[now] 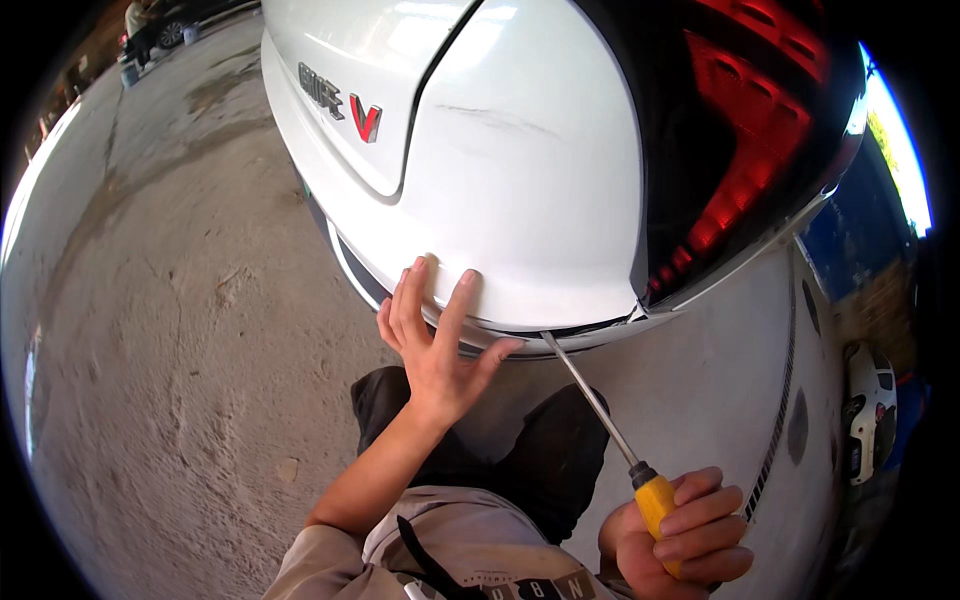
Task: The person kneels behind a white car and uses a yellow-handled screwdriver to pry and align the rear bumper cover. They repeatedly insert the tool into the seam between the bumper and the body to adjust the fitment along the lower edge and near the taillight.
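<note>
Holding a yellow-handled screwdriver [641, 472] in the right hand [690, 535], with the far end poked into a dark gap [590, 329] along the bottom edge of a white car [530, 200]. Got the left hand [437, 365] spread just left of that, with fingertips [466, 282] on the white paint and the thumb [500, 350] near the gap. Can see a big red-and-black tail light [740, 150] on the right, a chrome-and-red badge [366, 122] over to the left, plus some dark scuffs [500, 119] in between. Wearing dark trousers [560, 455], with rough concrete [180, 320] off left. Also spotting a person [138, 25] and a dark car [195, 18] way off far left.
</note>
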Tool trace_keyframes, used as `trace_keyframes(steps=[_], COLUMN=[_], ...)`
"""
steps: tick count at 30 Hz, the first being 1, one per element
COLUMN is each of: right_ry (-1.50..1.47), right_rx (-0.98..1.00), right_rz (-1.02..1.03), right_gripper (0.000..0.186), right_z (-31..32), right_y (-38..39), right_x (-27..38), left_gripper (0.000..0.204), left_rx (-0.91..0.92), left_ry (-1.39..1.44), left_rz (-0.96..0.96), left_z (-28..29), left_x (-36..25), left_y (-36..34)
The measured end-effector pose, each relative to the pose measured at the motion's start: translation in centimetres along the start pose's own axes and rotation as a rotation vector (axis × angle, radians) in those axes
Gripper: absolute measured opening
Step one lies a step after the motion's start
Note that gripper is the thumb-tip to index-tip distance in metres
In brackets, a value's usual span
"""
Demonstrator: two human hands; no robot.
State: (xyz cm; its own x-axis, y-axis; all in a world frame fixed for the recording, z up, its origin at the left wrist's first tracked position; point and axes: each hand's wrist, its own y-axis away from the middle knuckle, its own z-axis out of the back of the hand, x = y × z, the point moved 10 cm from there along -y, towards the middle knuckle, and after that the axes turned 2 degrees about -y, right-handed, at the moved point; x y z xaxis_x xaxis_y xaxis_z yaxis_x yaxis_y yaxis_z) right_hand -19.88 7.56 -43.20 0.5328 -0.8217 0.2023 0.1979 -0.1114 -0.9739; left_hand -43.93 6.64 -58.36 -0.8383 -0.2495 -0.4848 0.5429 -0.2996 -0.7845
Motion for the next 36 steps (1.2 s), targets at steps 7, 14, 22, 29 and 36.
trace_keyframes(steps=[7,14,22,29,36], right_ry=[0.215,-0.038,0.646,0.541,0.510], right_rx=[-0.128,-0.237,0.205,-0.030,-0.034], right_rz=[-0.266,-0.468,-0.970,-0.996,-0.998], right_gripper=[0.034,0.043,0.020,0.021,0.018], right_z=[6.0,6.3,0.2,0.1,0.3], right_y=[6.1,10.2,8.5,8.4,8.3], right_x=[-3.1,-7.7,-15.3,-18.1,-18.1], left_gripper=[0.089,0.087,0.093,0.088,0.087], left_rx=[-0.012,-0.045,0.043,-0.004,-0.032], left_ry=[-0.003,0.025,0.003,0.062,0.097], left_rz=[-0.017,-0.021,-0.012,0.009,-0.012], left_z=[-0.4,-0.8,-0.3,-0.2,0.1], left_x=[-0.5,-0.1,-0.5,-0.5,-1.9], left_y=[-0.1,0.2,-0.2,-0.4,-0.9])
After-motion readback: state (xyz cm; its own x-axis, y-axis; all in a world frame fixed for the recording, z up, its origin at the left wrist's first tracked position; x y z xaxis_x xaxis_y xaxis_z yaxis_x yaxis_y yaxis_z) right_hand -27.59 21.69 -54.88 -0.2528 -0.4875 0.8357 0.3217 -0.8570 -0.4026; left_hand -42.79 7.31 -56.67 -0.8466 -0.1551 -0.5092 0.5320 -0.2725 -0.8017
